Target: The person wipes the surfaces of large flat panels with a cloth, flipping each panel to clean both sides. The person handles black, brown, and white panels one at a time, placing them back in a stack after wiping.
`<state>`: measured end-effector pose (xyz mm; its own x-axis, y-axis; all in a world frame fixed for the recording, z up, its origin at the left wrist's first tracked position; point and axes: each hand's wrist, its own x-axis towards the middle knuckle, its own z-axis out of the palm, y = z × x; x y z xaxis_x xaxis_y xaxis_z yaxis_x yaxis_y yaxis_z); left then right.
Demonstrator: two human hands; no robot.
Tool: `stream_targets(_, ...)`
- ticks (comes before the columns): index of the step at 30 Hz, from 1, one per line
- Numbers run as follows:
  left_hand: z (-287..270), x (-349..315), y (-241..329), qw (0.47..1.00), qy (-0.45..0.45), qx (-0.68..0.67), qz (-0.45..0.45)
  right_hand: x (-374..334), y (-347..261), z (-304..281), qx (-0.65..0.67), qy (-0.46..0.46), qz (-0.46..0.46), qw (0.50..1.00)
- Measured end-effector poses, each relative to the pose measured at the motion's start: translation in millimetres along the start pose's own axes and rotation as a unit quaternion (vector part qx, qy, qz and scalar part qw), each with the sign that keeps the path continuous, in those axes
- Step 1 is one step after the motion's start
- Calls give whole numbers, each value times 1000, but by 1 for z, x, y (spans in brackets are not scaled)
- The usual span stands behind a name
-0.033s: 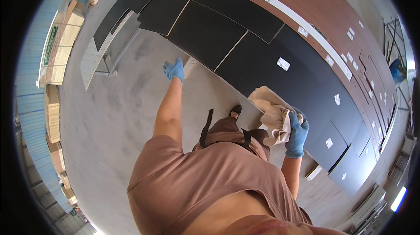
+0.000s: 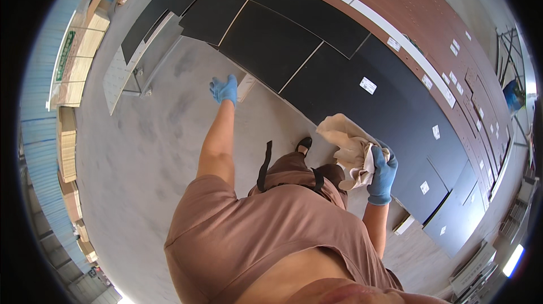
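My right hand [image 2: 383, 175], in a blue glove, grips a crumpled beige cloth [image 2: 353, 148]. Part of the cloth hangs loose toward the near edge of a row of dark panels [image 2: 334, 77]. Out to the left, my left hand [image 2: 224, 90], also gloved in blue, is held over the grey floor with its fingers apart and nothing in it. It is near the panels' edge, beside a pale block-like support [image 2: 245, 87] under them. White labels, one of them a sticker [image 2: 367, 85], lie on the dark panels.
Beyond a white strip [image 2: 350, 3] are reddish-brown panels [image 2: 418, 15] with several labels. A pale panel [image 2: 116, 80] slants on a frame at the left. Stacked boards [image 2: 79, 72] stand along the blue wall [image 2: 37, 123]. My shoe [image 2: 304, 145] is on the floor below the panels.
The loose end of the cloth has shifted slightly left and outward. My right hand has moved a little left; my left hand is almost where it was.
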<state>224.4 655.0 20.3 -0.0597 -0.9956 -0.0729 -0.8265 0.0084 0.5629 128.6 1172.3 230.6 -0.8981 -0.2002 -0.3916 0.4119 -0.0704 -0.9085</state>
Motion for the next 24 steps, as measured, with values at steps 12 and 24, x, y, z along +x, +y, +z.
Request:
stream_targets(12, -18, 135, 37, 994, -90, -64, 28, 52, 22, 89, -9, -56, 130, 990)
stream_targets(24, 39, 411, -26, 851, -204, -408, -259, 112, 52, 327, -65, -68, 152, 984)
